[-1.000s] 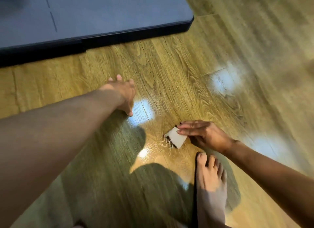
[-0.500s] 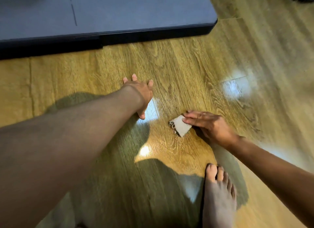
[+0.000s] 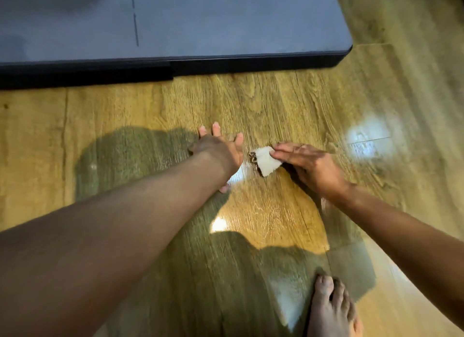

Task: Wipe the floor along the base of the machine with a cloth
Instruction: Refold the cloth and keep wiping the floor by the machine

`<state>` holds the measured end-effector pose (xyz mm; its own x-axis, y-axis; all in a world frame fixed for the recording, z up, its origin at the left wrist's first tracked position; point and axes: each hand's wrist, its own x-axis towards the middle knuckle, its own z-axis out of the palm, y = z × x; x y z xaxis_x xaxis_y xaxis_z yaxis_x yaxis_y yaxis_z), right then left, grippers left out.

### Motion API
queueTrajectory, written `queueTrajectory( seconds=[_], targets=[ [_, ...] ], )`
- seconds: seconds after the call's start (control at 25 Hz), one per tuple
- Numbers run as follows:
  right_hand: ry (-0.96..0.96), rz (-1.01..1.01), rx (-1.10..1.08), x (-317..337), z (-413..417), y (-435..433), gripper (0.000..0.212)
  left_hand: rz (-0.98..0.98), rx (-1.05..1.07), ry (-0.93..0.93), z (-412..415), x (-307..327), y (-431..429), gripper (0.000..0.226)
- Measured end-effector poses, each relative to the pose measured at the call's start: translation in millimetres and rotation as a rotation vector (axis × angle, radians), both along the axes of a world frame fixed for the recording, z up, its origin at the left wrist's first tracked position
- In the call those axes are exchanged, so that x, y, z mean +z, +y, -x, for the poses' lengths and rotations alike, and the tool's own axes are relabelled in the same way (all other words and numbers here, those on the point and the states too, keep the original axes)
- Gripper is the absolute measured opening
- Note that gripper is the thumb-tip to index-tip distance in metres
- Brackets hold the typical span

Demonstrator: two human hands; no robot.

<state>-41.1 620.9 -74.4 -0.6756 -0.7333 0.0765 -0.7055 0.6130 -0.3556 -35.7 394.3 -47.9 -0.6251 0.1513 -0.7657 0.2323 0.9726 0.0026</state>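
Note:
A small white folded cloth (image 3: 266, 160) lies on the glossy wooden floor (image 3: 288, 105), with dark dirt gathered at its left edge. My right hand (image 3: 308, 164) presses on the cloth with straight fingers. My left hand (image 3: 221, 150) rests flat on the floor just left of the cloth, fingers spread. The machine's grey platform with its black base edge (image 3: 251, 66) runs across the top, a hand's length beyond both hands.
My bare right foot (image 3: 331, 309) stands on the floor at the bottom right. Bright light reflections lie on the boards to the right of the hands. The base's right corner (image 3: 347, 51) ends at the upper right, with open floor beyond.
Both hands and the cloth have shifted along the floor toward the machine's base. The cloth has closed in on my left hand. My foot sits lower in the view.

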Motion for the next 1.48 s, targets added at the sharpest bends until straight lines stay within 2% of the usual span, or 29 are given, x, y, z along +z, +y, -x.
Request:
queueTrajectory(
  seconds=[0.04,0.12,0.2,0.28,0.36,0.44,0.48,0.52,0.6,0.68,0.72,0.8,0.88,0.92,0.96,1.04,1.12,1.2,1.32,1.4,1.48],
  targets=[
    [-0.006,0.052,-0.080,-0.7,24.8,-7.5,0.025,0.007,0.003,-0.008,1.2,0.7,1.9,0.127],
    [-0.071,0.154,-0.393,-1.5,74.3,-22.4,0.027,0.008,-0.022,-0.004,0.8,1.4,2.3,0.125],
    [-0.103,0.119,-0.618,-11.4,88.2,-38.3,0.035,-0.001,-0.054,0.010,-0.5,-0.8,-2.0,0.123],
    [-0.082,0.082,-0.538,-19.6,58.7,-56.5,0.040,0.000,-0.068,0.015,-1.5,-2.2,-2.5,0.122],
    [-0.015,0.091,-0.232,-20.6,30.0,-61.1,0.035,0.006,-0.043,0.009,0.0,-3.5,0.5,0.122],
    [0.028,0.012,0.036,-14.9,57.8,-51.0,0.033,0.002,-0.016,-0.010,0.8,-3.8,2.5,0.124],
    [0.043,-0.046,0.024,-12.1,83.1,-45.2,0.032,-0.004,-0.020,-0.013,0.8,-4.2,3.6,0.124],
    [0.041,-0.069,-0.084,-10.1,109.7,-38.1,0.033,-0.009,-0.035,-0.007,0.3,-4.2,3.9,0.123],
    [0.014,-0.005,-0.391,-9.3,149.8,-25.1,0.036,-0.011,-0.073,0.011,-1.4,-3.9,0.1,0.120],
    [-0.005,0.053,-0.553,-15.4,140.6,-34.5,0.037,-0.022,-0.068,0.007,-4.0,-1.1,-4.1,0.119],
    [-0.026,0.095,-0.558,-17.6,120.8,-41.9,0.034,-0.029,-0.053,0.011,-5.1,-0.4,-5.4,0.118],
    [0.015,0.136,-0.391,-20.4,74.8,-42.5,0.028,-0.026,-0.039,0.023,-5.0,0.4,-4.2,0.118],
    [0.033,0.013,-0.096,-18.5,62.0,-24.1,0.033,-0.005,-0.044,0.012,-4.6,1.6,-2.1,0.118],
    [0.045,-0.035,-0.036,-16.1,74.6,-15.3,0.035,0.009,-0.052,0.002,-3.9,2.8,-0.9,0.118],
    [0.036,-0.047,-0.084,-13.8,92.4,-10.9,0.034,0.020,-0.053,-0.008,-2.7,4.0,-0.4,0.119],
    [-0.004,0.035,-0.380,-10.9,122.8,-10.5,0.029,0.026,-0.041,-0.022,-1.8,7.2,2.6,0.120],
    [-0.041,0.077,-0.544,-12.1,111.8,-12.6,0.029,0.037,-0.058,-0.008,-2.5,7.2,1.1,0.120],
    [-0.031,0.110,-0.470,-14.7,53.2,-5.7,0.030,0.035,-0.084,0.013,-4.4,5.2,-2.3,0.120],
    [-0.024,0.102,-0.159,-9.7,-43.1,29.7,0.033,0.003,-0.089,0.041,-5.3,1.8,-5.9,0.119],
    [-0.062,0.061,-0.028,-7.5,-37.8,42.1,0.034,0.009,-0.075,0.040,-6.5,0.8,-6.5,0.119],
    [-0.080,0.095,-0.216,-5.4,-3.7,34.5,0.030,0.019,-0.084,0.038,-5.8,1.9,-2.8,0.120]
  ],
)
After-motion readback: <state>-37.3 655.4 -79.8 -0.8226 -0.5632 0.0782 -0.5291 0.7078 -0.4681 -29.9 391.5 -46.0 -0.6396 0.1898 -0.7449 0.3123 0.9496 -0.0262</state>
